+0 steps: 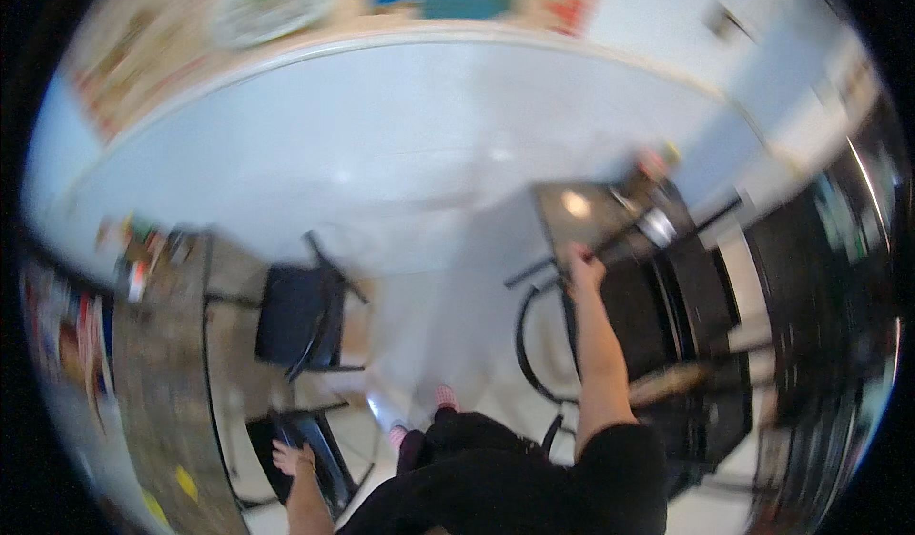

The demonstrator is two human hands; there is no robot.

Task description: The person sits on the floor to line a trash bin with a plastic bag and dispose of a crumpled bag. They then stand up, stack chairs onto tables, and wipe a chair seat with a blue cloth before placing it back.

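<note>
My right hand [584, 266] reaches far forward on the right, its fingers closed around a dark bar that looks like part of a black chair [629, 311] beside a dark table [564, 209]. Blur hides exactly how the fingers wrap. At the lower left, my left hand [294, 459] lies with fingers apart over another black chair [329, 454], at or just above its back. Farther ahead on the left stands a second black chair [286, 316] next to a long brown table [157, 383].
Jars and small items stand on the right table, among them a blurred container [656, 163]. More clutter [143, 249] sits on the left table's far end. Bookshelf-like rows [76, 335] line the left edge. A pale wall [381, 125] rises ahead, hung with pictures. Dark cabinets [810, 316] run along the right.
</note>
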